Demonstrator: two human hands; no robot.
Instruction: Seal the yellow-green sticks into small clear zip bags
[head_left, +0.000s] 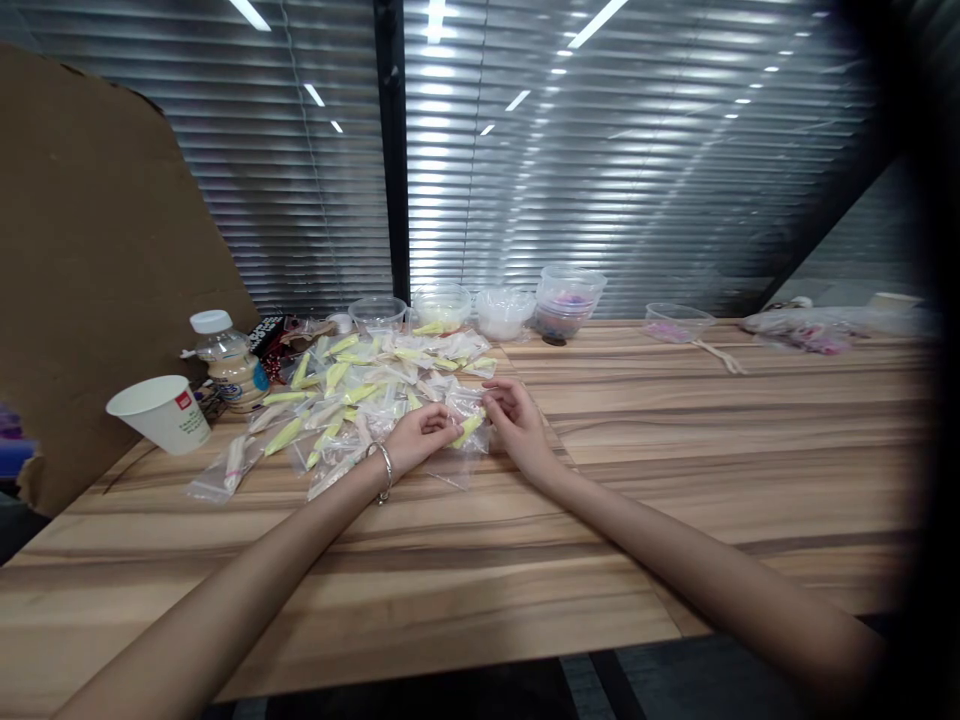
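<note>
Both hands meet over the table (750, 450), with a clear bag (454, 468) between them. Left hand (418, 438): thumb and fingers drawn together, pinching the bag at its left side. Right hand (523, 430): thumb and index finger brought together at the bag's upper right; the exact contact of the fingertips is too small to read. A yellow piece (469, 429) shows in the bag, slanting between the two sets of fingertips; the bag's lower part hangs just below the grip, toward the wearer. Bracelet (385, 470) on the left wrist. Left of the grip and beyond it: a loose pile (358, 393) of similar bags, with yellow and pale contents, its near edge just beside the left hand. Farther left, past the pile: a white cup (161, 412), tilted, and an upright bottle (231, 368) with a white cap; cardboard (97, 230) stands behind them. Beyond the grip, past the pile: a row of clear tubs (377, 316), with a nested stack (570, 295) at its right end. Well right of the grip and farther off: a shallow dish (679, 322) with pink contents, pale strips (718, 356) beside it. Blinds (300, 205) back the whole setup.
</note>
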